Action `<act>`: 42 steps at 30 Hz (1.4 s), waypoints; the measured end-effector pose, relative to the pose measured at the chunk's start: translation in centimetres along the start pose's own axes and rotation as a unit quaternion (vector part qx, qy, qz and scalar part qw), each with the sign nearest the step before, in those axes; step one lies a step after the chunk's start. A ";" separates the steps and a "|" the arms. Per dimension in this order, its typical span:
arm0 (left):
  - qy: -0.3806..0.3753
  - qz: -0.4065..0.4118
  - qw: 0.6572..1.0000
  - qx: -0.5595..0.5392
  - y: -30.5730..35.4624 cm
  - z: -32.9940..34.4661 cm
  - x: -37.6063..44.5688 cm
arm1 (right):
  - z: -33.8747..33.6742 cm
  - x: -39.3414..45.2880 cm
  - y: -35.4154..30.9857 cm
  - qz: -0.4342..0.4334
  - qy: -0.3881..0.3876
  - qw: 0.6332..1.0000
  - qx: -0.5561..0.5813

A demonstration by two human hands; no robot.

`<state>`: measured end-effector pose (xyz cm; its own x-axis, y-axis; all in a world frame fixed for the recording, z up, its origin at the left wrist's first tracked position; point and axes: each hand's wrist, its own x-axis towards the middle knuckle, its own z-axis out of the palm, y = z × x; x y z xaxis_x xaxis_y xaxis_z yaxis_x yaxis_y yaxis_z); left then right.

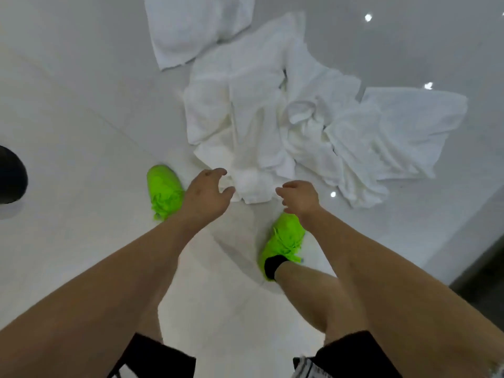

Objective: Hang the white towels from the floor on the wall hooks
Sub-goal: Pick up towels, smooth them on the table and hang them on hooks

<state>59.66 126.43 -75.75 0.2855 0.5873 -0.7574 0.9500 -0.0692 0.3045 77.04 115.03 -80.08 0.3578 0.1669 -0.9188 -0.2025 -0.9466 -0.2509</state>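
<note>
White towels [272, 110] lay crumpled in an overlapping heap on the glossy white tile floor [68, 105], one flatter piece apart toward the far edge and another spread at the right. The heap's nearest bunched corner [252, 184] sat between the two hands. The left hand [206, 192] reached down with fingers loosely curled, thumb tip just beside that corner, gripping nothing. The right hand [300, 197] hovered close on the other side, fingers relaxed and empty. Neon green sneakers [163, 189] stood just behind the hands. A dark rounded object [11, 175] showed at the floor's left edge.
</note>
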 end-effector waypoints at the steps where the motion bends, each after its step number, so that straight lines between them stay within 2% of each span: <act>1: -0.013 0.000 1.000 0.001 -1.0 1.3 2.1 | 1.4 2.3 0.3 0.016 -0.010 0.999 0.027; 4: -0.044 0.001 0.999 0.009 -3.5 4.8 7.7 | 4.5 8.6 0.8 0.055 -0.036 0.990 0.128; 8: -0.079 0.018 0.996 0.036 -5.9 8.4 13.1 | 7.1 14.9 0.8 0.097 -0.047 0.957 0.268; 13: -0.107 0.031 0.992 0.055 -6.4 9.0 14.9 | 9.0 16.7 -0.4 0.107 0.043 0.908 0.402; 16: -0.102 0.035 0.993 0.049 -5.3 6.9 13.0 | 8.7 14.4 -1.5 0.077 0.056 0.906 0.412; 23: -0.061 0.063 0.994 0.059 2.4 -4.2 2.9 | 2.1 -0.1 -6.8 -0.006 0.051 0.921 0.387; 28: 0.003 0.129 0.990 0.054 11.7 -13.7 -6.5 | -6.1 -13.8 -11.4 -0.066 -0.032 0.929 0.362; 31: 0.016 0.196 0.978 0.063 17.4 -18.6 -13.0 | -11.4 -21.9 -14.0 -0.125 -0.089 0.936 0.316; 34: 0.012 0.308 0.946 0.100 22.8 -23.5 -19.2 | -16.8 -30.3 -16.9 -0.198 -0.114 0.935 0.271; 38: 0.089 0.383 0.916 0.081 29.5 -29.8 -26.9 | -23.4 -42.7 -18.9 -0.289 -0.055 0.931 0.218; 40: 0.144 0.433 0.883 0.111 32.2 -32.3 -30.8 | -25.7 -48.7 -18.5 -0.319 0.042 0.940 0.117; 42: 0.187 0.491 0.839 0.140 34.1 -34.3 -35.1 | -27.1 -53.9 -17.3 -0.322 0.164 0.931 -0.049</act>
<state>77.71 131.07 -18.96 0.9386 0.3438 0.0295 0.2865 -0.8240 0.4889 85.96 114.98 -17.97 0.6388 0.6312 -0.4399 0.2295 -0.7020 -0.6742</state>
